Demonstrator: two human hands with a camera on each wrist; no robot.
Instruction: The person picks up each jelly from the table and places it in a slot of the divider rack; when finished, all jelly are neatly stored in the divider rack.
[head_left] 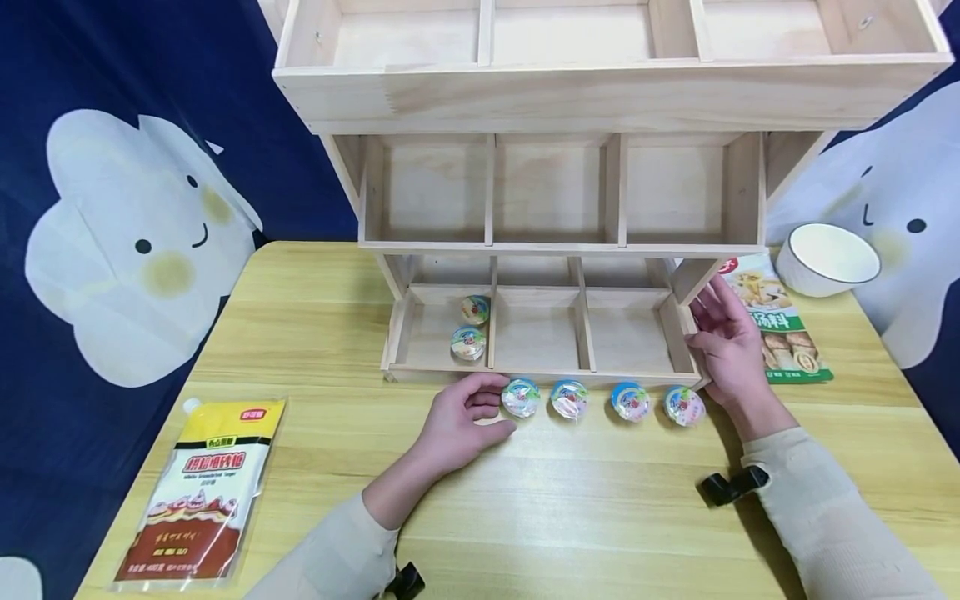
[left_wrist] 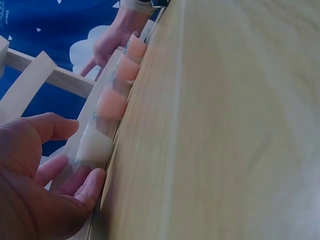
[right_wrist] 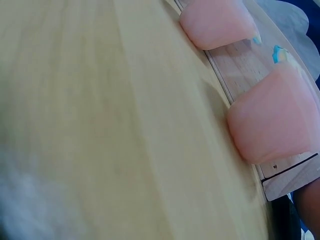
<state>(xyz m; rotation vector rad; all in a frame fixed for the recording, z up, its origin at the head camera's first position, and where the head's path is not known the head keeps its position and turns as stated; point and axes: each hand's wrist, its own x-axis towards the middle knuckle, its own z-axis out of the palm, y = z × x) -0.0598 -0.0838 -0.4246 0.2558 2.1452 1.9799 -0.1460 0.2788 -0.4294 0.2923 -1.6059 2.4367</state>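
Note:
Near the leftmost jelly cup [head_left: 521,398], which holds whitish jelly, my left hand [head_left: 461,421] rests on the table with its fingers loosely bent. The wrist view shows its fingertips [left_wrist: 92,182] beside that white cup [left_wrist: 96,145]; whether they touch it I cannot tell. Three pink jelly cups [head_left: 569,400] continue the row in front of the wooden shelf's bottom tray [head_left: 442,373]. My right hand [head_left: 731,342] is at the tray's right side, thumb against the wood and fingers extended. Two more jelly cups [head_left: 468,342] sit in the tray's left compartment.
Above the bottom tray rise two more divided tiers of the wooden shelf [head_left: 562,248]. A sugar pouch [head_left: 198,492] lies at the left of the table. At the right are a green-and-white food packet [head_left: 787,325] and a white bowl [head_left: 821,279].

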